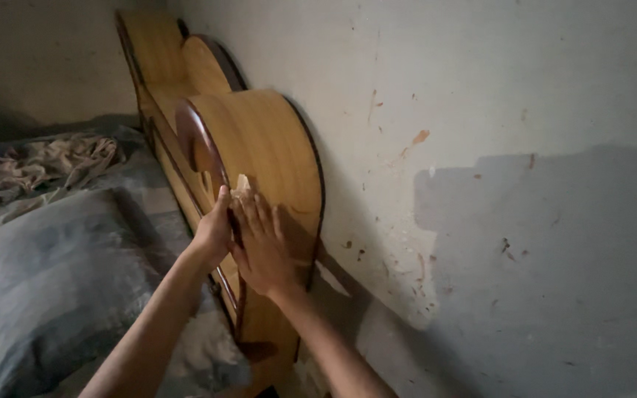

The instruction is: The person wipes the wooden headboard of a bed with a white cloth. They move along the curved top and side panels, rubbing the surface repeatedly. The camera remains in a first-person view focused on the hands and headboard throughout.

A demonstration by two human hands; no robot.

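Note:
A curved wooden headboard (263, 140) with a dark rim stands against the wall. My left hand (214, 230) grips its front rim, thumb up along the edge. My right hand (261, 247) lies flat on the back face of the headboard, fingers pointing up and spread slightly. A small pale scrap, perhaps cloth or paper (242, 184), sits just above my right fingertips; whether the fingers hold it I cannot tell.
A grey pillow (60, 273) lies on the bed at the left, with a crumpled beige sheet (49, 166) beyond it. A stained grey wall (481, 147) runs along the right, close behind the headboard.

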